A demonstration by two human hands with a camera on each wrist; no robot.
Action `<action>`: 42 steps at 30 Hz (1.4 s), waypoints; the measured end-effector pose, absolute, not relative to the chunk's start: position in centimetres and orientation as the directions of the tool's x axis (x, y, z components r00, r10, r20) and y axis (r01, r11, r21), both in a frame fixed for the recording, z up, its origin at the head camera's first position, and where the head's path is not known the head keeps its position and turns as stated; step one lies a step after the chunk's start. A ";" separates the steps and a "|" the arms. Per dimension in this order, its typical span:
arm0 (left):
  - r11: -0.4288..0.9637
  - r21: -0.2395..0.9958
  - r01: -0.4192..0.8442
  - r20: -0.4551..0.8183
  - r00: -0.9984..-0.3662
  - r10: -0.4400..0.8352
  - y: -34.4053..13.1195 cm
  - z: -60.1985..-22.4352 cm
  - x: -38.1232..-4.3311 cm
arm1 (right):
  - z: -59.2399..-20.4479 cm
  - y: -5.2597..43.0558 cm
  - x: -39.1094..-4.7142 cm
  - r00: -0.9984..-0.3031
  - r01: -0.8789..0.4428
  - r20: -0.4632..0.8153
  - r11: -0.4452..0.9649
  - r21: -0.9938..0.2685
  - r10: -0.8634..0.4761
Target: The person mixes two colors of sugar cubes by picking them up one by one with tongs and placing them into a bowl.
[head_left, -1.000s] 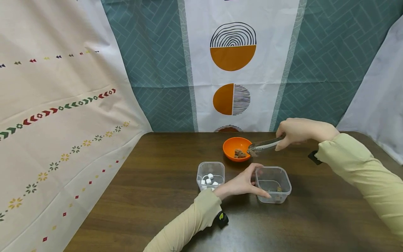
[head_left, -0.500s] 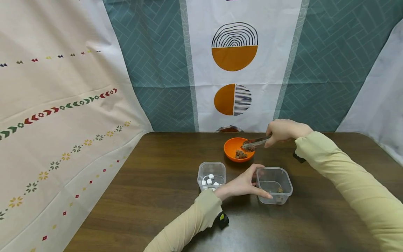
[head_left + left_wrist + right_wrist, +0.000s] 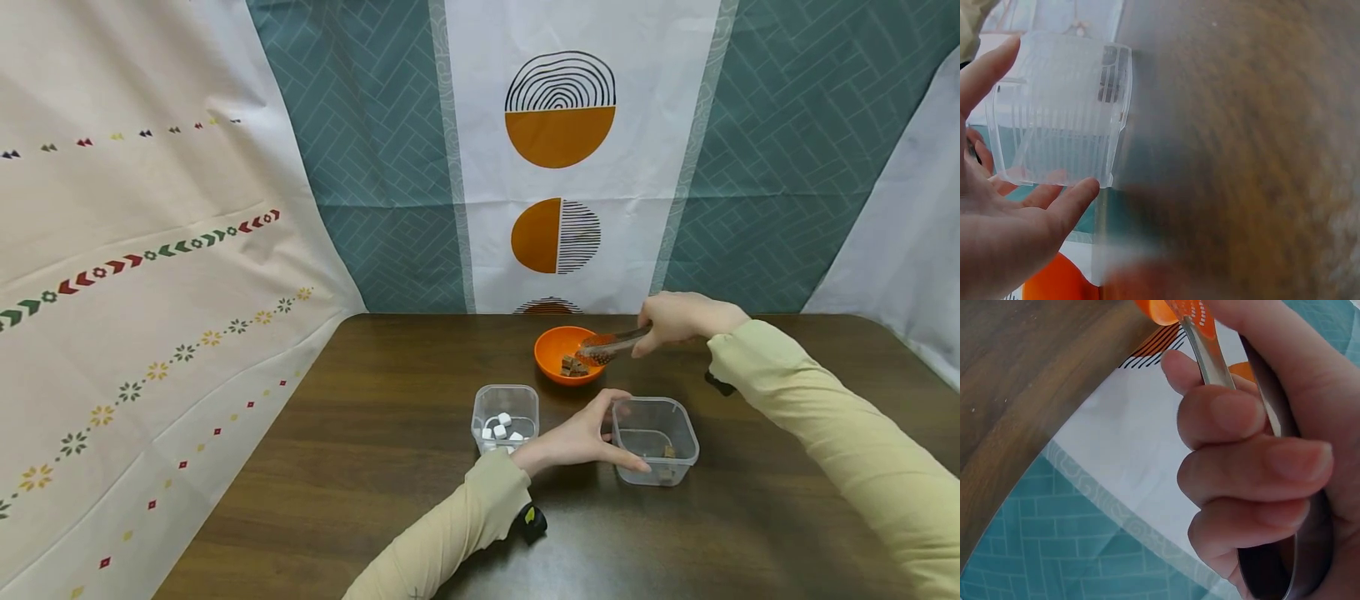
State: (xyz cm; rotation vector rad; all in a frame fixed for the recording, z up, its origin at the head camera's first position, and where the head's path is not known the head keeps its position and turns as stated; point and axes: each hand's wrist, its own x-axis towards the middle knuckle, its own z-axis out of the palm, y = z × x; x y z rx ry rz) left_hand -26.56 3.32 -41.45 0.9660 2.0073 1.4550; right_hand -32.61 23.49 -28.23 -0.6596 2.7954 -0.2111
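Observation:
My right hand (image 3: 678,319) grips metal tongs (image 3: 628,338), its fingers wrapped round both arms in the right wrist view. The tongs' perforated heads reach into an orange bowl (image 3: 551,354), right beside several brown cubes (image 3: 573,367). My left hand (image 3: 581,437) holds a clear plastic container (image 3: 645,414) from its left side, thumb at the near side and fingers at the far side. Inside that container (image 3: 1060,106), brown pieces (image 3: 669,452) lie toward the right. Whether the tongs pinch a cube cannot be told.
Left of my left wrist stands another clear container (image 3: 506,396) with several white cubes (image 3: 500,431) in it. All of this is on a dark wooden table (image 3: 375,417). A patterned curtain (image 3: 480,192) hangs behind the table's far edge.
My right hand has moved left, bringing the tongs from the bowl's right rim to inside it beside the brown cubes. My left hand and its container hold their place.

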 end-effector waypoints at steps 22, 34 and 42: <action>0.198 0.946 0.257 0.020 -0.654 0.756 3.5 -41.3 -26.5 | -25.6 26.9 -28.2 -0.865 -0.407 -0.229 0.892 -0.198 -0.446; 0.190 0.946 0.264 0.031 -0.654 0.756 3.5 -41.4 -26.4 | -23.9 27.8 -26.4 -0.859 -0.397 -0.252 0.891 -0.219 -0.445; 0.201 0.938 0.281 0.034 -0.653 0.756 3.4 -41.4 -26.4 | -23.8 26.9 -25.3 -0.808 -0.401 -0.370 0.887 -0.228 -0.460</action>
